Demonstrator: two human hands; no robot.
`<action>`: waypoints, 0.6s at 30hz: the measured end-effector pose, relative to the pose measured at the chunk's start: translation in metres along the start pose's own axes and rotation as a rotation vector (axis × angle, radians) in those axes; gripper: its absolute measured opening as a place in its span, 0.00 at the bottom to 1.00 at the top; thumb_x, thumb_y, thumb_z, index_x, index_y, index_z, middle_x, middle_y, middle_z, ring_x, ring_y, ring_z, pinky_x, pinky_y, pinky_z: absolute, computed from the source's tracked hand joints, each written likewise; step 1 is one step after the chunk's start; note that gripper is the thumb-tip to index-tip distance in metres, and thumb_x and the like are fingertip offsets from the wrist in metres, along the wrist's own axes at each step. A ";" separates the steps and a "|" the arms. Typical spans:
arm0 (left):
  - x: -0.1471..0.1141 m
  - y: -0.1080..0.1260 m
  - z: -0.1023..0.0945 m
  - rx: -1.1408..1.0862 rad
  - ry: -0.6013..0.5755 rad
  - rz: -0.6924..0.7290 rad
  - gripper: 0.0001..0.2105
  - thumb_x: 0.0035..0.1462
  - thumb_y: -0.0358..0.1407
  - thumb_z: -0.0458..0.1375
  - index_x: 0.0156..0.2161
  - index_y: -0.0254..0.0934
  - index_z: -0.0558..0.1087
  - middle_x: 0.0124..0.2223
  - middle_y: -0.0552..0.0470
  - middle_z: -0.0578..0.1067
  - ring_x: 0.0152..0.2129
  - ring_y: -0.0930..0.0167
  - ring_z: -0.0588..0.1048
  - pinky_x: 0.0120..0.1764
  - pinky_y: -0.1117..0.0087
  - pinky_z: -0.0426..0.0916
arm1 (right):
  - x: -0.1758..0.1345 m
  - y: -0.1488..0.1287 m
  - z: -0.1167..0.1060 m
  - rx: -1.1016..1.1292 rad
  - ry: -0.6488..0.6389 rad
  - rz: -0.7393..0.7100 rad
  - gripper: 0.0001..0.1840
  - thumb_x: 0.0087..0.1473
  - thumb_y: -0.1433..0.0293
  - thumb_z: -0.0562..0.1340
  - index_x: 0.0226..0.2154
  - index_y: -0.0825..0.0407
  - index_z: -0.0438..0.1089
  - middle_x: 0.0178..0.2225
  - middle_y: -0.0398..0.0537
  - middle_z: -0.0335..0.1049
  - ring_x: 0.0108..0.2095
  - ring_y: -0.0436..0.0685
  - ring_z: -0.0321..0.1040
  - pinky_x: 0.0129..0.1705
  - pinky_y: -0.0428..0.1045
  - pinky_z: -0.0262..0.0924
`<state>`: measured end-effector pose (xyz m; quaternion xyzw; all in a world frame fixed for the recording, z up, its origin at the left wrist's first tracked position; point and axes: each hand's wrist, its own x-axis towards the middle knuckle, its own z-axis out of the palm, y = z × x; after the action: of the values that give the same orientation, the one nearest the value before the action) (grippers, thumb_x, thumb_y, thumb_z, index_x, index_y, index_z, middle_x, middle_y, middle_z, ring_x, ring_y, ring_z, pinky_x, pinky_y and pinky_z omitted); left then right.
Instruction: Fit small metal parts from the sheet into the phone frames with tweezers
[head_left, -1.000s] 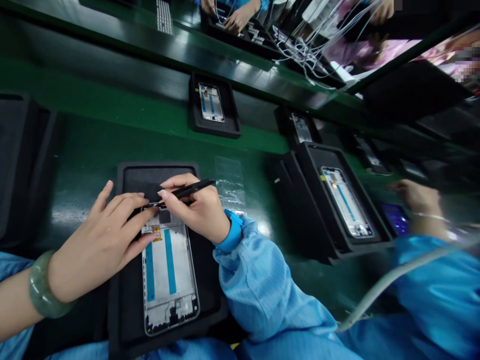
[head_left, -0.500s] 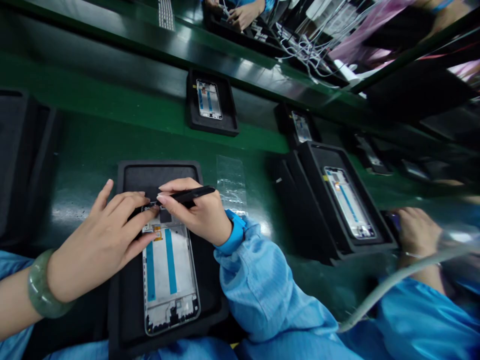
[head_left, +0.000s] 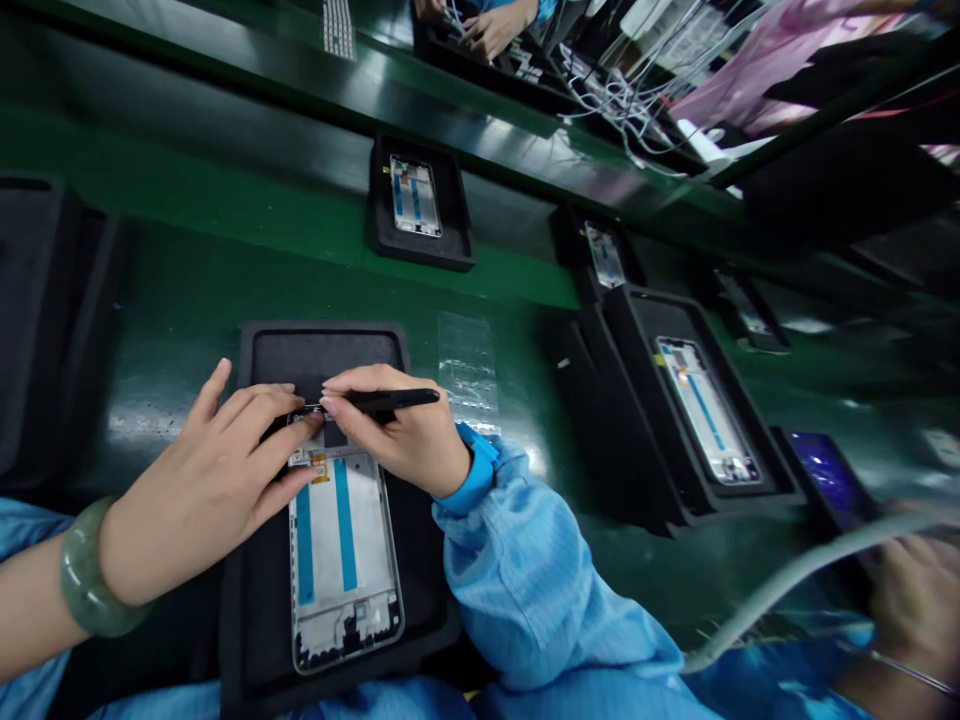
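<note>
A phone mid-frame [head_left: 367, 530] with two blue strips lies in a black foam tray [head_left: 330, 345] in front of me. My left hand [head_left: 217, 480], a green bangle at its wrist, is closed over the frame's upper left corner, with the index finger inside the edge and the thumb lower on the frame. My right hand [head_left: 401, 430] pinches a slim black pen-shaped tool [head_left: 405, 399] above the frame's top edge. The tool's tip and the small parts under my fingertips are hidden.
A clear plastic sheet [head_left: 466, 365] lies right of my tray. Stacked black trays [head_left: 645, 400] stand farther right, the top one holding another phone frame [head_left: 705, 410]. Another tray [head_left: 457, 240] sits at the back. A co-worker's hand [head_left: 919, 590] and a grey hose [head_left: 787, 580] are at lower right.
My right hand and the black tool have shifted very slightly; the tool lies flatter. The co-worker's hand has moved down and right, uncovering a purple-blue screen. My left hand keeps its place.
</note>
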<state>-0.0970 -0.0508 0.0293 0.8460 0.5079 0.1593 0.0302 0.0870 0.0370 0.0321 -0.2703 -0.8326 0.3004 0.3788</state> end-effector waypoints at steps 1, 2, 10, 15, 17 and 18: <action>0.000 0.000 0.000 -0.002 0.002 -0.004 0.17 0.63 0.41 0.49 0.52 0.34 0.69 0.50 0.41 0.72 0.50 0.56 0.71 0.58 0.37 0.55 | 0.000 0.000 0.000 -0.005 -0.006 0.005 0.05 0.58 0.69 0.61 0.37 0.51 0.72 0.37 0.45 0.77 0.38 0.51 0.75 0.44 0.46 0.70; 0.000 0.000 0.000 -0.007 0.003 -0.008 0.17 0.63 0.41 0.48 0.52 0.35 0.69 0.49 0.41 0.72 0.50 0.56 0.71 0.58 0.37 0.55 | 0.000 0.000 0.000 -0.009 -0.015 0.015 0.05 0.58 0.68 0.61 0.37 0.50 0.72 0.37 0.45 0.77 0.38 0.51 0.75 0.43 0.46 0.70; 0.001 0.001 -0.001 0.029 0.008 0.006 0.17 0.64 0.41 0.48 0.51 0.34 0.70 0.49 0.39 0.72 0.49 0.54 0.71 0.56 0.35 0.55 | 0.000 0.000 -0.003 0.032 -0.063 -0.024 0.05 0.58 0.67 0.61 0.36 0.51 0.72 0.33 0.44 0.77 0.34 0.50 0.75 0.39 0.45 0.70; 0.001 0.001 -0.002 0.040 0.002 0.021 0.17 0.64 0.41 0.48 0.50 0.33 0.70 0.49 0.39 0.72 0.49 0.54 0.71 0.56 0.35 0.56 | 0.001 0.001 -0.001 0.061 -0.064 -0.122 0.02 0.58 0.70 0.61 0.35 0.51 0.70 0.33 0.45 0.77 0.34 0.50 0.75 0.38 0.45 0.70; 0.000 0.001 -0.002 0.040 -0.001 0.023 0.17 0.64 0.41 0.48 0.50 0.33 0.70 0.49 0.39 0.72 0.50 0.54 0.71 0.56 0.35 0.55 | 0.001 0.001 -0.002 0.095 -0.037 -0.112 0.02 0.57 0.71 0.62 0.36 0.52 0.70 0.33 0.46 0.77 0.35 0.50 0.75 0.38 0.46 0.71; 0.000 0.000 -0.002 0.038 -0.003 0.021 0.17 0.64 0.41 0.48 0.51 0.33 0.70 0.49 0.39 0.72 0.50 0.55 0.71 0.57 0.36 0.55 | 0.001 0.000 -0.002 0.109 -0.011 -0.086 0.03 0.56 0.72 0.63 0.36 0.52 0.71 0.34 0.47 0.77 0.35 0.51 0.75 0.39 0.46 0.71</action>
<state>-0.0971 -0.0509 0.0312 0.8519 0.5019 0.1487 0.0134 0.0884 0.0382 0.0332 -0.2115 -0.8279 0.3303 0.4010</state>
